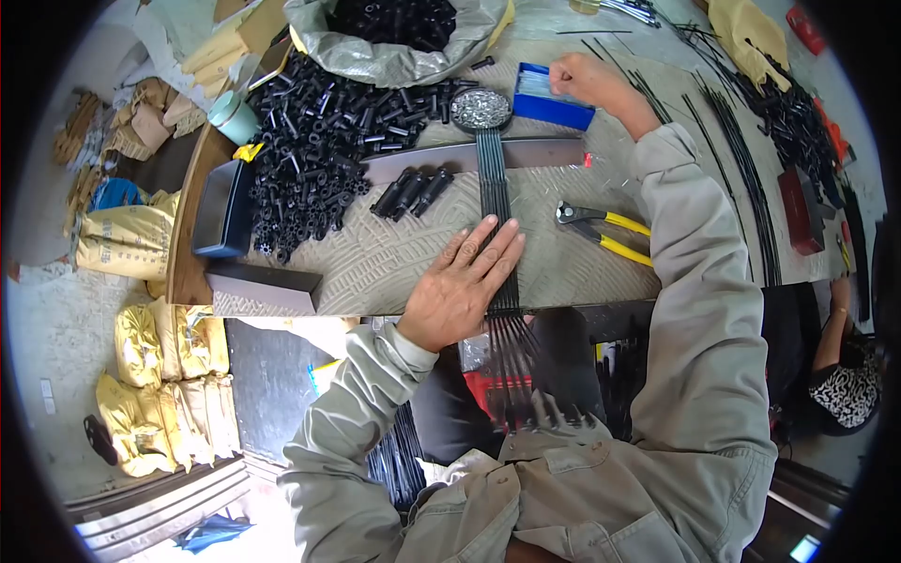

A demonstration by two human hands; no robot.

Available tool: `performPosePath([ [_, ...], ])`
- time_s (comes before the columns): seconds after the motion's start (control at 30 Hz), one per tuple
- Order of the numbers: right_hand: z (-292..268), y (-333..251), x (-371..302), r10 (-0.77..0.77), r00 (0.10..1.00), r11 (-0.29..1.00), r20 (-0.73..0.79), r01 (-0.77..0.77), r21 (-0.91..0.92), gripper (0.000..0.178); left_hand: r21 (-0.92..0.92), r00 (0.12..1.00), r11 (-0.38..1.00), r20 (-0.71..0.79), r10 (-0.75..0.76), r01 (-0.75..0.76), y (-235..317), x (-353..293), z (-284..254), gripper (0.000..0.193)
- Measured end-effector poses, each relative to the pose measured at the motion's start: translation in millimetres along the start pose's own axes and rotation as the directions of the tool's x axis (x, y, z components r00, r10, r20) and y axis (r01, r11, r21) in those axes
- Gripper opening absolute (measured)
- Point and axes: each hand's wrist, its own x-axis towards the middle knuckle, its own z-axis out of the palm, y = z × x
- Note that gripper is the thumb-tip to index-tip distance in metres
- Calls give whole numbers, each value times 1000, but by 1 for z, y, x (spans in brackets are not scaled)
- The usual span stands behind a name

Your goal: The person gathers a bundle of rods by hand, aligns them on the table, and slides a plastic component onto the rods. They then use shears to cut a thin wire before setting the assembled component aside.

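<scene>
My left hand [462,286] lies flat, fingers stretched out, across a row of thin black rods [495,192]. The rods lie side by side on the table and run past its near edge toward my lap. Their far ends reach a round dish [481,109] of small silvery pieces. At the far side my right hand [589,81] is over the right end of a blue box [554,111] holding thin pale strips or rods. Its fingers are curled together, and whatever is between them is hidden. Yellow-handled pliers [605,233] rest on the table between my forearms.
Black tubular parts [319,141] are heaped at the left, with three larger black cylinders [411,192] beside them. A sack [394,58] of similar parts stands behind. A metal bar [549,153] crosses beneath the rods. More long rods [741,178] lie right; another person's arm [832,324] shows there.
</scene>
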Motion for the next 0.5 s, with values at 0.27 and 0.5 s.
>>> performPosePath([
  [0.27, -11, -26, -16, -22, 977, 940, -211, -52, -337, 6, 15, 995, 997, -79, -68, 70, 2, -3, 1, 84],
  [0.5, 37, -90, -53, -116, 984, 987, -134, 130, 99, 10, -77, 996, 994, -26, -84, 81, 2, 0, 0, 71],
])
